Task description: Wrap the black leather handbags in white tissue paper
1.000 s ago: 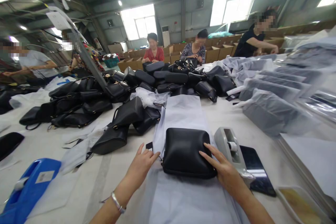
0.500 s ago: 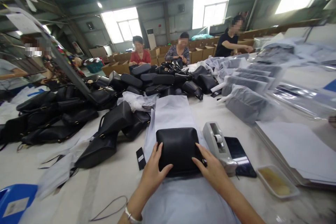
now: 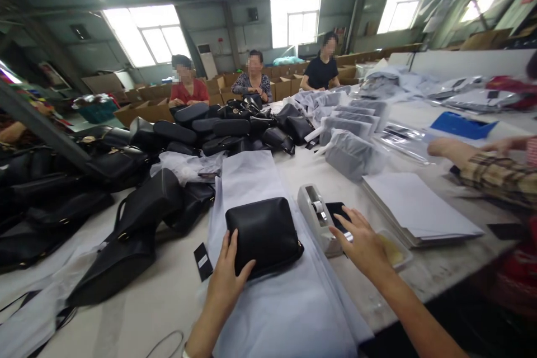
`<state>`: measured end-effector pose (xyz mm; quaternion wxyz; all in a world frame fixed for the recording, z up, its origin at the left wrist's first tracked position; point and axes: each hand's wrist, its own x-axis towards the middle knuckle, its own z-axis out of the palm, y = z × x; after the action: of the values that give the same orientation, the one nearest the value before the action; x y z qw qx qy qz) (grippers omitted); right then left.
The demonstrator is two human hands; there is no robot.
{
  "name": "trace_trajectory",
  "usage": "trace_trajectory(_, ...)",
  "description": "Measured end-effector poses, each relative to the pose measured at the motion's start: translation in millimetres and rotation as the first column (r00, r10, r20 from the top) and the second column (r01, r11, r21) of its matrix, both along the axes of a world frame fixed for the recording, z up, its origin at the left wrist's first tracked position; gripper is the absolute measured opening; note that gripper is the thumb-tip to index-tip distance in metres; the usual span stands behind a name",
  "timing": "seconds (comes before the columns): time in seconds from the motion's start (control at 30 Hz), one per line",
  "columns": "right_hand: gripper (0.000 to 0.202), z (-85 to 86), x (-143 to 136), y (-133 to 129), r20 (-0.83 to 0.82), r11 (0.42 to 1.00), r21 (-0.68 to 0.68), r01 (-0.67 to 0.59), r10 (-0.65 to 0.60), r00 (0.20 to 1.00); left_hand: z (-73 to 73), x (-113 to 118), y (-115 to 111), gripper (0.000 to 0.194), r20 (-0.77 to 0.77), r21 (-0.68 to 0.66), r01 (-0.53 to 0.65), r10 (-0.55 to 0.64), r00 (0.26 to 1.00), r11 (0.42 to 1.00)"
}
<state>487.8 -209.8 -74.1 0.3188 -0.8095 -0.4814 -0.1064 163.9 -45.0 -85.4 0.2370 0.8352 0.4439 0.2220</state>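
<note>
Half a second ago both hands framed the black leather-look pouch bag (image 3: 264,232); now only the left hand (image 3: 226,271) rests on it, thumb and fingers parted along its 8 o'clock edge. The right hand (image 3: 361,240) has come away towards 3 o'clock, fingers spread, with nothing seen in its grasp; whether it touches the grey tape dispenser (image 3: 322,224) or dark phone (image 3: 339,213) beside it, I cannot tell. A plaid sleeve (image 3: 499,173) has appeared at 2 o'clock.

The bag lies on thin, smooth, whitish sheets (image 3: 249,173) on the desk (image 3: 168,285). It is a glossy, round-cornered, padded oblong, its long axis running from 8 to 2 o'clock, with small metal hardware at its 4 o'clock corner. A flat black tag (image 3: 202,262) lies at 8 o'clock.
</note>
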Motion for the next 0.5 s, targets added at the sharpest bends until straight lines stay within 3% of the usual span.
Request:
trace_trajectory(0.17,0.044,-22.2,0.0,-4.7,-0.070,0.998,-0.003,0.064,-0.064,0.996,-3.8,-1.5,-0.5,0.076,-0.005,-0.001,-0.001,0.001,1.000,1.000)
trace_trajectory(0.33,0.043,-21.1,9.5,-20.2,0.130,0.980,-0.093,0.175,-0.163,0.978,-5.0,-1.5,-0.3,0.076,-0.017,-0.022,-0.001,0.001,1.000,1.000)
trace_trajectory(0.5,0.046,-24.4,23.9,-59.1,0.256,0.914,-0.195,0.357,-0.304,0.918,-10.2,-3.3,3.8,0.078,-0.028,-0.008,-0.010,0.010,1.000,1.000)
